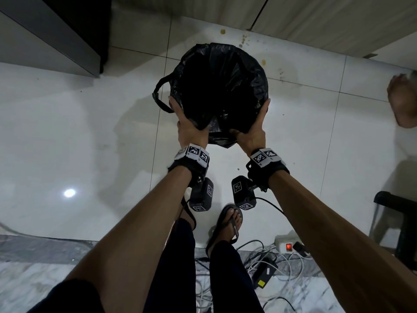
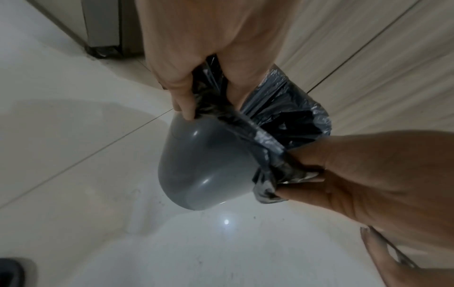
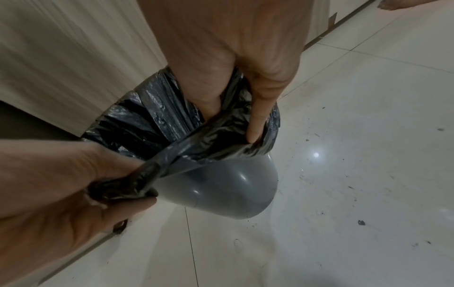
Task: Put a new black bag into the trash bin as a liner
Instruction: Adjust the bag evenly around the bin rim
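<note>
Bare forearms, strapped wrists, flip-flops.
Black wrist straps (image 1: pixel 189 164) carry white blocks printed with black square markers; black camera units (image 1: pixel 201 195) hang beneath, one trailing a black cable (image 1: pixel 270 204). Dark trousers (image 1: pixel 178 263), dark flip-flops (image 1: pixel 228 227).

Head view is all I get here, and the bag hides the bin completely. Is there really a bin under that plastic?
Observer: Yes. The left wrist view shows a smooth grey bin standing on the tiles below the bag.
Operator: How far down does the bag's edge come on my side?
Observer: Only just over the rim; in the right wrist view most of the bin's wall is bare.
Operator: What is my right hand doing?
Observer: The right hand pinches the bag's edge, thumb inside the mouth, a finger outside.
Operator: And the left?
Observer: The left hand holds the edge likewise, a fingertip touching the bin's wall.
</note>
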